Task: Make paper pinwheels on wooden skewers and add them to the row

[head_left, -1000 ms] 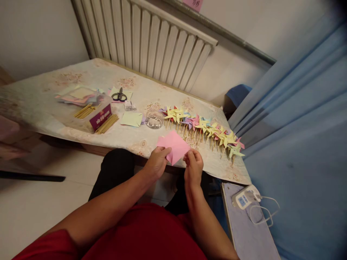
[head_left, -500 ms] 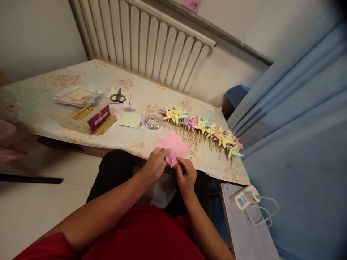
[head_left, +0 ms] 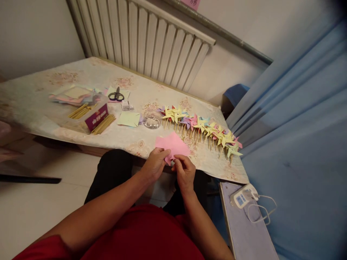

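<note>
A square of pink paper [head_left: 173,142] with slit corners hangs over the table's front edge between my hands. My left hand [head_left: 157,161] is closed on its near left side, thumb on top. Thumb and fingers of my right hand [head_left: 185,171] pinch together at the paper's near corner; the small piece between them is mostly hidden. Just beyond stands a round clear dish [head_left: 152,119] of small shiny metal pieces. Beside it lie a stack of pale green paper squares [head_left: 129,118] and a long row of paper pinwheels [head_left: 202,125] on sticks.
Left on the floral tablecloth [head_left: 141,144] are a clear box with a purple label [head_left: 97,117], wooden sticks [head_left: 104,124], scissors [head_left: 116,94] and coloured paper [head_left: 72,94]. A power strip [head_left: 244,196] with a white cord sits on a side stand. Part of another person's hand [head_left: 9,154] shows at far left.
My right hand has moved slightly up and left, bringing the paper's near corner inward toward its middle. The left hand keeps its hold. The view has shifted a little.
</note>
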Demonstrator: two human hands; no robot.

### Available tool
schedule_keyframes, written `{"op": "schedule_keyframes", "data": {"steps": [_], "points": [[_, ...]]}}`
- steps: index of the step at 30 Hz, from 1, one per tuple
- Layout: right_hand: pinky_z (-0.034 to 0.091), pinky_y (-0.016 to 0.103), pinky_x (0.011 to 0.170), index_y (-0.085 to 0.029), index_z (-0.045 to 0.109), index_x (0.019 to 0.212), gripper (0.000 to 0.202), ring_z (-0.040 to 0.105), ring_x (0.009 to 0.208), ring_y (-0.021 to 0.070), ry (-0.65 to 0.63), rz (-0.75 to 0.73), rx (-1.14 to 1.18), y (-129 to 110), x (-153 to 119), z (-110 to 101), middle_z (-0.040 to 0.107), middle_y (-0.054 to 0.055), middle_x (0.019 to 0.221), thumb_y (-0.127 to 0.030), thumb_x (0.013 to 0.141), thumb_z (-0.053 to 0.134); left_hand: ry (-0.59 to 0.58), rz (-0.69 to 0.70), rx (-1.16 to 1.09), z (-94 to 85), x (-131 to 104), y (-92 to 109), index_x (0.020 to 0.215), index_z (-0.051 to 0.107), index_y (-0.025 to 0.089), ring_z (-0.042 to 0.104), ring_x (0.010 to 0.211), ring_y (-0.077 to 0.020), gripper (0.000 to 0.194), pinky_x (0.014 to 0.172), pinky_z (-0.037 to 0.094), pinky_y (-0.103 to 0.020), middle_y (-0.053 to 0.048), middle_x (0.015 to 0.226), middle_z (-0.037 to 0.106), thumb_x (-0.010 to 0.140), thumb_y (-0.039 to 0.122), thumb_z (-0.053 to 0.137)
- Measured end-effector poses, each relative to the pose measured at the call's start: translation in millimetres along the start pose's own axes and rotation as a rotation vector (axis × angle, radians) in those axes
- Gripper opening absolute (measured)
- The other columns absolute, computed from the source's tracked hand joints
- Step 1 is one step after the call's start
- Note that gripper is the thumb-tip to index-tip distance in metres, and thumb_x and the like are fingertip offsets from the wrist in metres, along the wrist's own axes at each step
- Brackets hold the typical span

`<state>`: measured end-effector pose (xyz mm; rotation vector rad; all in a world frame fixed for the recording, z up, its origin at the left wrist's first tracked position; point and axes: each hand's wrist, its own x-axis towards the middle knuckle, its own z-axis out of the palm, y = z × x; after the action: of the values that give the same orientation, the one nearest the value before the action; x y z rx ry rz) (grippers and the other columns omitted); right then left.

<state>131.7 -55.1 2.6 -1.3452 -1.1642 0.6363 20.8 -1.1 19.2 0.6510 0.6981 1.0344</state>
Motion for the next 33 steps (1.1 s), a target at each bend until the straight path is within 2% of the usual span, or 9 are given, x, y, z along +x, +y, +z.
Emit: {"op": "schedule_keyframes", "data": {"steps": [3, 10, 21, 33], "points": [[0.044, 0.027, 0.053, -0.023, 0.070, 0.082, 0.014, 0.055, 0.050, 0.0123, 0.018, 0.054, 0.039, -6.8, 2.6, 3.9, 0.066, -0.001, 0.071, -0.036, 0.083, 0.065, 0.026, 0.008, -0.015, 1.9, -0.9, 1.5, 0.066, 0.052, 0.020, 0.047, 0.058, -0.0112, 0.020, 0.058, 0.039, -0.026, 0.004, 0.061, 0.053, 0.070, 0.027, 0.070], [0.040, 0.024, 0.047, -0.022, 0.062, 0.072, 0.019, 0.051, 0.045, 0.0125, 0.071, 0.164, 0.048, -19.9, 7.2, 10.9, 0.053, -0.007, 0.051, -0.039, 0.080, 0.065, 0.029, 0.034, -0.004, 4.5, -3.1, 3.7, 0.059, 0.053, 0.018, 0.046, 0.056, -0.0101, 0.020, 0.057, 0.037, -0.025, 0.004, 0.056, 0.053, 0.070, 0.023, 0.068], [0.039, 0.025, 0.046, -0.022, 0.058, 0.067, 0.018, 0.049, 0.045, 0.0121, 0.131, 0.220, -0.014, -22.6, 11.6, 16.4, 0.055, -0.006, 0.055, -0.037, 0.075, 0.064, 0.016, 0.045, 0.014, 0.7, 0.5, -2.5, 0.057, 0.055, 0.018, 0.046, 0.055, -0.0094, 0.021, 0.057, 0.036, -0.024, 0.003, 0.055, 0.053, 0.069, 0.026, 0.069], [0.038, 0.025, 0.050, -0.020, 0.057, 0.066, 0.022, 0.049, 0.049, 0.0124, 0.140, 0.206, -0.101, -17.0, 13.8, 18.0, 0.052, -0.005, 0.055, -0.040, 0.074, 0.062, 0.015, 0.074, 0.010, -2.5, 4.5, -8.4, 0.057, 0.052, 0.018, 0.045, 0.055, -0.0091, 0.023, 0.057, 0.036, -0.024, 0.004, 0.055, 0.051, 0.068, 0.027, 0.070]]}}
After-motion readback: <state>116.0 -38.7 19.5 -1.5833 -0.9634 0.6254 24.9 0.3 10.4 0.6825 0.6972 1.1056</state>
